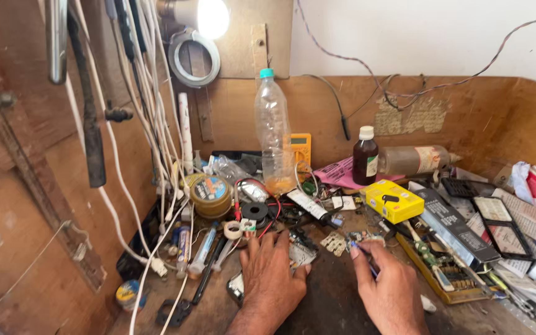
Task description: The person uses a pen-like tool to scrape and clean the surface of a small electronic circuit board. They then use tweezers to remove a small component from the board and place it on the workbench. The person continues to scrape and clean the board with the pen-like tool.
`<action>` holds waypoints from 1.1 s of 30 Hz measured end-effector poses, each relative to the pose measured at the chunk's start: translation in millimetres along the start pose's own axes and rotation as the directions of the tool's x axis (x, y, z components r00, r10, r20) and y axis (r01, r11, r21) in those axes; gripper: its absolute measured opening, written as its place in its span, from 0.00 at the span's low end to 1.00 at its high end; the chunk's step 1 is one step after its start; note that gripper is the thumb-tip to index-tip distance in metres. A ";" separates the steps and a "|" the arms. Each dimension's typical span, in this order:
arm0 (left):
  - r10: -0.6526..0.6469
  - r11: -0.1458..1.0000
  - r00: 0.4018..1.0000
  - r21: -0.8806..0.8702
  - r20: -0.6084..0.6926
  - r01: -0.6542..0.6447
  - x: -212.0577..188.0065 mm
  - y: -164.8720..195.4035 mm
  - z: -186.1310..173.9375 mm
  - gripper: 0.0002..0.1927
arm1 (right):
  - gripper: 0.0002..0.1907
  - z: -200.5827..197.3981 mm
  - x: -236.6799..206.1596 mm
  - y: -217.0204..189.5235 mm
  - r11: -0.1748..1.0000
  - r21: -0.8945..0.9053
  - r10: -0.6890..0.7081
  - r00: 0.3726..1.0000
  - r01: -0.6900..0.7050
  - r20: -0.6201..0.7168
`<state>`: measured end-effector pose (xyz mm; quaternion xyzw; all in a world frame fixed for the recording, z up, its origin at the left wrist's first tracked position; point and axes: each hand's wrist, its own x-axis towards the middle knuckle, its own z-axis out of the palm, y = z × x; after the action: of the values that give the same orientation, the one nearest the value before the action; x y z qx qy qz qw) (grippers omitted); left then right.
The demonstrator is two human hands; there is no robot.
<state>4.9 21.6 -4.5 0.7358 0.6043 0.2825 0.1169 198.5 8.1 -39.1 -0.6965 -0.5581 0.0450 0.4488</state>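
left hand [272,273] pressing circuit board [301,253], right hand [388,286] gripping tool [370,263]

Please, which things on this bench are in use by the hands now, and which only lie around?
In use:
- left hand pressing a small circuit board
- right hand holding a thin tool

Lying about:
- clear plastic bottle
- brown bottle
- yellow box
- yellow multimeter
- solder tin

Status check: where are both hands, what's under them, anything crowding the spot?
Left hand flat on a small circuit board. Right hand grips a thin tool. Yellow box and loose parts crowd close.
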 end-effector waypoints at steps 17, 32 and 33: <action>0.161 0.984 0.980 0.101 -0.119 -0.149 29.5 12.3 24.2 0.16 | 0.14 1.9 1.5 -6.3 0.997 -0.034 0.077 0.996 -0.076 0.042; -0.101 0.985 0.993 -0.146 -0.066 0.090 34.5 15.0 14.4 0.16 | 0.15 -17.8 0.4 -1.8 0.972 -0.157 0.180 0.983 -0.174 0.025; -0.115 0.984 0.992 -0.140 -0.058 0.106 35.9 14.3 16.6 0.17 | 0.15 -23.6 1.0 3.4 0.965 -0.206 0.165 0.986 -0.160 0.004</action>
<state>29.8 55.2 -0.9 0.6815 0.6271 0.3405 0.1623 214.6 -4.5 -27.0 -0.7818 -0.5055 0.0313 0.3636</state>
